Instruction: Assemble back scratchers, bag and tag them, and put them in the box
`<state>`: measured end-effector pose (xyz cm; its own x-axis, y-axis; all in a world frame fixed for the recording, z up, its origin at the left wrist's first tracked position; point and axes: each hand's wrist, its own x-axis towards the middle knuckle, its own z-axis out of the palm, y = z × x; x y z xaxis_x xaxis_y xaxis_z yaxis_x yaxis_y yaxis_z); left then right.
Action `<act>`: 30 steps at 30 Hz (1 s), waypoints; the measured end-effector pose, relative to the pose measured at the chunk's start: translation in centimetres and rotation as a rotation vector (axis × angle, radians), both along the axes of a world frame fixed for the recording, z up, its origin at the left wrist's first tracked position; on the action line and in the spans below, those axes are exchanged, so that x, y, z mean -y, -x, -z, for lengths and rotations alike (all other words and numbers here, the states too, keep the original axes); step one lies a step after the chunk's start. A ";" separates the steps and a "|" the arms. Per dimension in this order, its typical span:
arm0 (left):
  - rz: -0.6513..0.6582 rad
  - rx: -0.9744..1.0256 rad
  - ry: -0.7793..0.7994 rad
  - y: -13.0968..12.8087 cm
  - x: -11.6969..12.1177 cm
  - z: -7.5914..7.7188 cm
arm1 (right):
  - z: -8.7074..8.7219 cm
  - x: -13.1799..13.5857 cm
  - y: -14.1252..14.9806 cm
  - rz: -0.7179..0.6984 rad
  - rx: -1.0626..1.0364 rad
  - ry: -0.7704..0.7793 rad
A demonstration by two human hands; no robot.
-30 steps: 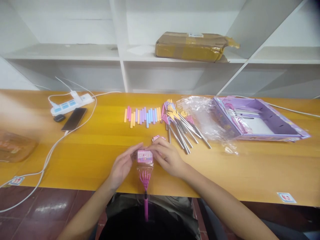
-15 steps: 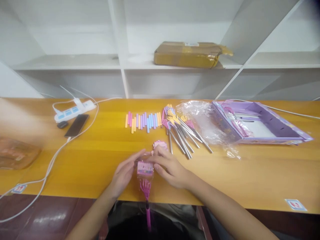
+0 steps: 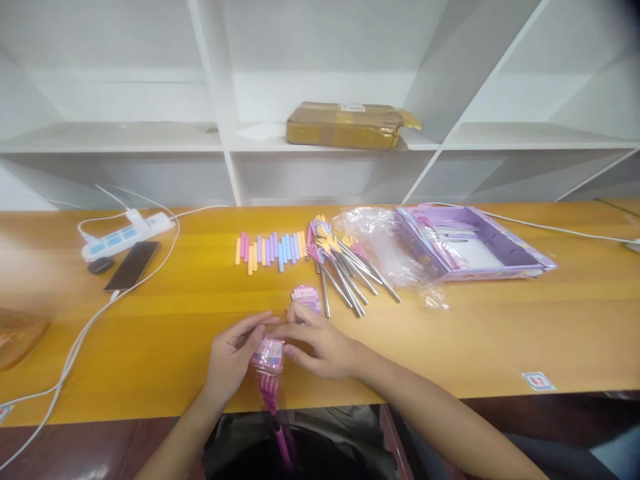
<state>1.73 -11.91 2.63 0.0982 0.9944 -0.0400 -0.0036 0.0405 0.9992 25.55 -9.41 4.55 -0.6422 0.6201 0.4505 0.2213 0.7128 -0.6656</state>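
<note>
A pink back scratcher (image 3: 269,393) lies in a clear plastic sleeve with a printed card (image 3: 269,353) at its top, its handle pointing toward my body past the table's front edge. My left hand (image 3: 233,357) grips the sleeve's upper left side, thumb on the card's corner. On the other side, my right hand (image 3: 317,340) holds the upper right edge between thumb and bent fingers. Just beyond the right fingers sits a small pile of pink printed cards (image 3: 305,295). Further back lie several back scratchers with metal rods (image 3: 345,273) and hand-shaped heads in yellow, pink and purple.
Coloured handle sleeves (image 3: 270,250) lie in a row. Crumpled clear plastic (image 3: 373,233) touches an open purple box (image 3: 480,270). At left are a power strip (image 3: 127,235), a phone (image 3: 133,265) and white cables. A taped carton (image 3: 345,127) rests on the shelf.
The view has shifted, so the whole scene sits further left. My hands stay at the top of the packaged scratcher, my left thumb now pressing nearer the card.
</note>
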 end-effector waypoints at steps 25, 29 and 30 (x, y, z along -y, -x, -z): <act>0.349 -0.064 0.109 -3.7 2.5 2.7 | 2.1 5.6 -1.5 0.450 0.057 -0.321; 0.355 -0.085 0.103 -3.5 2.2 2.9 | 2.8 7.0 -1.6 0.408 0.080 -0.324; 0.357 -0.101 0.100 -3.5 2.2 2.8 | 3.0 7.1 -1.6 0.415 0.078 -0.346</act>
<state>5.18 -14.12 -0.17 0.4281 0.8891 -0.1621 0.1262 0.1188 0.9849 27.19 -16.55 1.53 -0.4154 0.6526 0.6338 0.5700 0.7297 -0.3778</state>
